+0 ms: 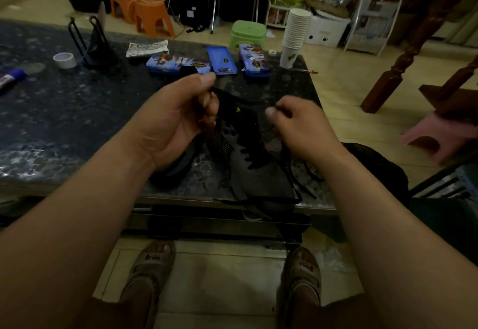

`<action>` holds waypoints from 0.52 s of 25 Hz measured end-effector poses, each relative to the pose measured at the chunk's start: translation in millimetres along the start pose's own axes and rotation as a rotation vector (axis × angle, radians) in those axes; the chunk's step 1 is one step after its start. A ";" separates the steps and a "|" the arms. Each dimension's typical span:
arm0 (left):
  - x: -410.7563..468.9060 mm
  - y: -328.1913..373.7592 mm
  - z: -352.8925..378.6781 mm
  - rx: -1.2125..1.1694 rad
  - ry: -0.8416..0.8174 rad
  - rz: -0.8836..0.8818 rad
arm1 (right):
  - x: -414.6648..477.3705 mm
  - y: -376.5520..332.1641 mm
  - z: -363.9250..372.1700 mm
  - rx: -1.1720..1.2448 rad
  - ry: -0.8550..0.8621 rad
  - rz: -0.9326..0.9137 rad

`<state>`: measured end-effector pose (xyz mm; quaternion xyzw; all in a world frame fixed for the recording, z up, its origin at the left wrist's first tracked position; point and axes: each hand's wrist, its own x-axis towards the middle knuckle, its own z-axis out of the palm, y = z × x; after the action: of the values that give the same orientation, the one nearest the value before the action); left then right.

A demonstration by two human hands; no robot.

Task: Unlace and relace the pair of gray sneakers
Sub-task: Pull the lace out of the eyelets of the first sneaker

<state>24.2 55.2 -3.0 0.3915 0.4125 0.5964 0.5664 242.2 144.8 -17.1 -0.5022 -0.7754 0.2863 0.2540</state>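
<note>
with the gray sneaker [254, 170] lying at the near edge of the dark table [77, 111], the left hand [178, 119] and right hand [297, 121] each pinch the black lace [292, 173], best drawn evenly through each eyelet, untwisted

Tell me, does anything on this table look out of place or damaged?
Nothing looks damaged or spilled. The gray sneaker sticks out past the near edge of the table, its black lace trailing loose, as expected mid-lacing. Both the left hand and right hand pinch lace.
</note>
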 end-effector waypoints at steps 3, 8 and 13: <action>-2.9 5.5 -1.7 -0.019 0.110 0.039 | -5.2 -13.7 -13.1 0.429 0.101 0.014; 1.7 1.6 -19.2 0.141 0.577 0.036 | -0.6 -6.7 -13.8 0.238 -0.069 0.090; -10.7 -39.3 -11.4 1.102 0.528 0.011 | -15.2 18.8 0.3 -0.203 -0.389 0.241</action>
<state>27.9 44.6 -43.9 0.4678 0.7849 0.3752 0.1562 259.5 137.0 -32.1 -0.5496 -0.7689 0.3264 0.0122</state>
